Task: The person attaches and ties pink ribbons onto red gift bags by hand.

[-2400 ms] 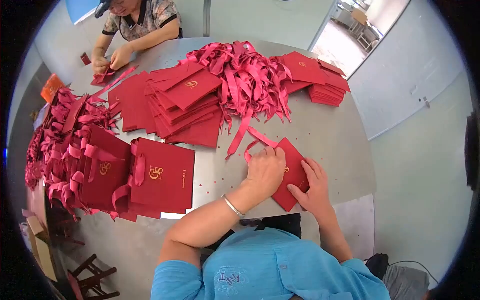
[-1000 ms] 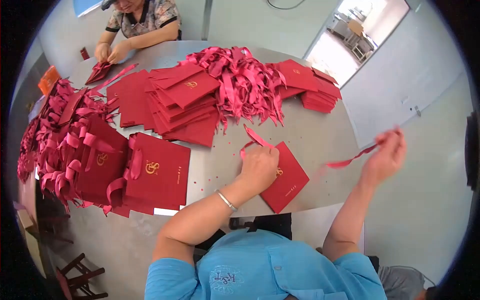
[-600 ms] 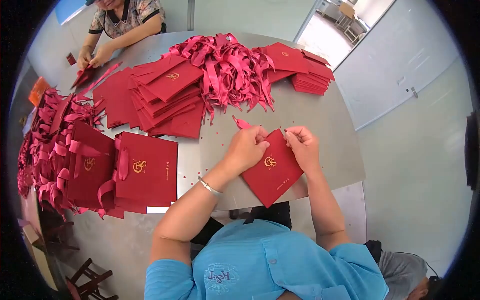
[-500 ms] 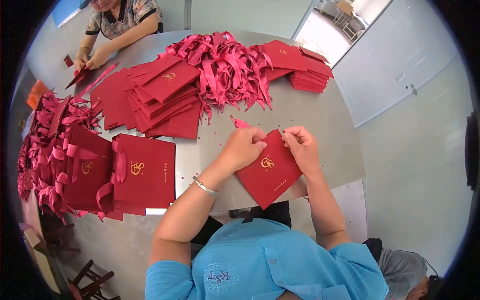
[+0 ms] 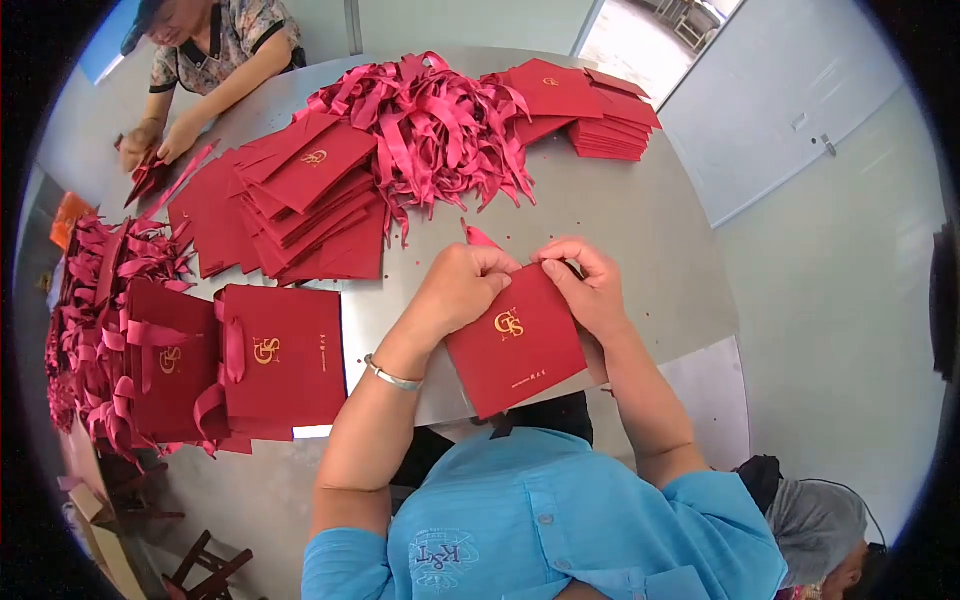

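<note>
A red paper bag point(image 5: 520, 345) with a gold logo is held flat at the table's front edge, its top edge away from me. My left hand point(image 5: 465, 285) pinches its upper left corner, with a pink ribbon end point(image 5: 478, 236) sticking out beyond the fingers. At the upper right corner my right hand point(image 5: 585, 280) is closed on the bag, thumb on the front face. Part of the ribbon is hidden behind my left hand and the bag.
A heap of pink ribbons point(image 5: 440, 135) lies on the metal table point(image 5: 650, 250). Stacks of flat red bags point(image 5: 310, 200) stand left of it, another stack point(image 5: 610, 138) right. Finished-looking bags with ribbon handles point(image 5: 285, 350) lie at left. A co-worker point(image 5: 235, 60) handles a red bag across the table.
Both hands have shifted slightly left with the bag, which has turned more upright. The camera view has moved a little. The co-worker's hands and bag have changed position.
</note>
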`<action>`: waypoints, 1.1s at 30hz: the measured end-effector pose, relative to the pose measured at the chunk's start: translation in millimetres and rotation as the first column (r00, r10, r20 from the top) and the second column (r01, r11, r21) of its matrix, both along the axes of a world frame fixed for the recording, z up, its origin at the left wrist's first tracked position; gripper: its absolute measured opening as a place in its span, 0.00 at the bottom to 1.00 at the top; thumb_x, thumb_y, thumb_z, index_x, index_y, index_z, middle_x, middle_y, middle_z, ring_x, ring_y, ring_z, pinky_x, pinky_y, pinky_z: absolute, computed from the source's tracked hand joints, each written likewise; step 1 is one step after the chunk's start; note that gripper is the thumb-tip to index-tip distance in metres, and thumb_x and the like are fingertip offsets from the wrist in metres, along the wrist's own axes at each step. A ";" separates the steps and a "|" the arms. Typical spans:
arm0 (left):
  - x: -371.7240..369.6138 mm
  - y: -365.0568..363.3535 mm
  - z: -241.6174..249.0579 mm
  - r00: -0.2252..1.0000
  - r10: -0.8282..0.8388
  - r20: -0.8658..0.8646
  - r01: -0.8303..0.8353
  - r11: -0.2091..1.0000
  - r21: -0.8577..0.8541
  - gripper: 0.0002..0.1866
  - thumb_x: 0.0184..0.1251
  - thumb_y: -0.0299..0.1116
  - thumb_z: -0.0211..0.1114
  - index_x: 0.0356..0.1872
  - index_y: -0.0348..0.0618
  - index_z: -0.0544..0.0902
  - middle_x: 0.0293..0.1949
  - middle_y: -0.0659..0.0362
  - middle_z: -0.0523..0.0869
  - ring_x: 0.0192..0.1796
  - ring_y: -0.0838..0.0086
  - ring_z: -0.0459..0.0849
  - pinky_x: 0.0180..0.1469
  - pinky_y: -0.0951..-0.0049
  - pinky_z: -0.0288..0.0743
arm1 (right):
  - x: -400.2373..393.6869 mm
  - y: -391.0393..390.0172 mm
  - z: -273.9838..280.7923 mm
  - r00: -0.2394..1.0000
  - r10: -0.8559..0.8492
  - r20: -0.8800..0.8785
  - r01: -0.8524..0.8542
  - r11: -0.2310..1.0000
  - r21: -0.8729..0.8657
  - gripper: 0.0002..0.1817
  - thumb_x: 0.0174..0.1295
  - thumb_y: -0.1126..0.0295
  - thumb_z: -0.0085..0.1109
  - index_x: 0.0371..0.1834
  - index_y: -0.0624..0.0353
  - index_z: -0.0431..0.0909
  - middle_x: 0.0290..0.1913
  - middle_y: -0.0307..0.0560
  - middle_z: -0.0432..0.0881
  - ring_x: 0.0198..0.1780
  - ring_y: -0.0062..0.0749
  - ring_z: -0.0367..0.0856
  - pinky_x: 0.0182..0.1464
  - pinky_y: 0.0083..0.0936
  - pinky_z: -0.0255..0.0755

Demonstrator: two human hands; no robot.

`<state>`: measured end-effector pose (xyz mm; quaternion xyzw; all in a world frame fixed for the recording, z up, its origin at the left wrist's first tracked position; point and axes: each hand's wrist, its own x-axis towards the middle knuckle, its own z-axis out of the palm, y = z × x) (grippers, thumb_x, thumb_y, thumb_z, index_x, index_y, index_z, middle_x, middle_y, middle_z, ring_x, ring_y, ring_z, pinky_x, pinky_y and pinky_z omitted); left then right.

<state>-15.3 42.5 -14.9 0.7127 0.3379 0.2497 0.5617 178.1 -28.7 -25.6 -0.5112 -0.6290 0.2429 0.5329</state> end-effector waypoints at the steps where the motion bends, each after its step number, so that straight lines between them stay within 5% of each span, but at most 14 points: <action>1: -0.1 -0.6 1.0 1.000 0.000 -0.004 0.000 1.000 0.000 0.08 0.59 0.19 0.61 0.39 0.33 0.85 0.31 0.60 0.87 0.33 0.82 0.81 0.37 0.78 0.76 | -0.5 0.3 -1.0 1.000 0.000 -0.004 0.000 1.000 0.000 0.04 0.60 0.82 0.58 0.36 0.63 0.80 0.41 0.43 0.83 0.45 0.28 0.79 0.53 0.25 0.72; 3: 0.1 -3.0 1.8 0.999 0.018 -0.028 -0.016 0.998 0.062 0.08 0.59 0.20 0.61 0.38 0.33 0.85 0.30 0.61 0.86 0.32 0.82 0.81 0.36 0.78 0.76 | -1.3 0.1 -1.9 0.991 -0.020 0.132 -0.004 0.984 0.179 0.04 0.58 0.82 0.60 0.34 0.62 0.80 0.38 0.44 0.84 0.43 0.32 0.80 0.51 0.26 0.72; 9: 0.5 -5.7 3.8 0.995 -0.086 -0.060 0.089 0.995 0.055 0.03 0.58 0.20 0.61 0.33 0.33 0.82 0.26 0.62 0.84 0.31 0.81 0.81 0.35 0.78 0.75 | -4.3 -1.1 -2.8 0.946 -0.016 0.323 -0.069 0.966 0.248 0.06 0.56 0.82 0.62 0.35 0.61 0.79 0.35 0.45 0.82 0.40 0.34 0.79 0.43 0.27 0.74; 16: 0.9 -4.5 -0.7 0.987 -0.157 -0.013 0.157 0.988 0.001 0.06 0.57 0.17 0.62 0.35 0.34 0.81 0.27 0.61 0.84 0.32 0.82 0.81 0.36 0.79 0.76 | -7.7 -7.9 -2.4 0.998 0.037 0.058 -0.038 0.999 0.025 0.06 0.57 0.81 0.61 0.36 0.62 0.77 0.35 0.46 0.78 0.37 0.32 0.77 0.40 0.24 0.72; 25: -5.4 -10.9 17.7 0.975 -0.195 -0.108 0.202 0.978 0.057 0.05 0.54 0.17 0.63 0.32 0.35 0.78 0.26 0.63 0.82 0.29 0.83 0.77 0.31 0.80 0.71 | -4.4 -5.2 -6.0 0.957 0.026 0.290 -0.100 0.965 0.243 0.03 0.61 0.81 0.56 0.37 0.63 0.75 0.36 0.44 0.77 0.36 0.26 0.75 0.39 0.22 0.70; 27: -5.6 -11.4 20.0 0.962 -0.236 -0.140 0.244 0.969 0.043 0.06 0.53 0.16 0.63 0.30 0.35 0.76 0.24 0.64 0.80 0.28 0.84 0.75 0.29 0.80 0.68 | -2.5 -9.8 -9.4 0.997 0.078 0.009 -0.078 0.997 0.024 0.02 0.65 0.80 0.53 0.39 0.64 0.73 0.37 0.44 0.76 0.36 0.23 0.75 0.39 0.21 0.70; 33: -7.5 -13.8 26.1 0.947 -0.316 -0.063 0.315 0.949 -0.035 0.06 0.54 0.15 0.60 0.32 0.35 0.75 0.26 0.63 0.81 0.29 0.85 0.76 0.29 0.81 0.69 | -3.3 -11.9 -8.7 0.966 0.219 -0.140 -0.220 0.975 0.006 0.02 0.68 0.79 0.49 0.41 0.65 0.70 0.37 0.43 0.75 0.34 0.19 0.72 0.38 0.18 0.68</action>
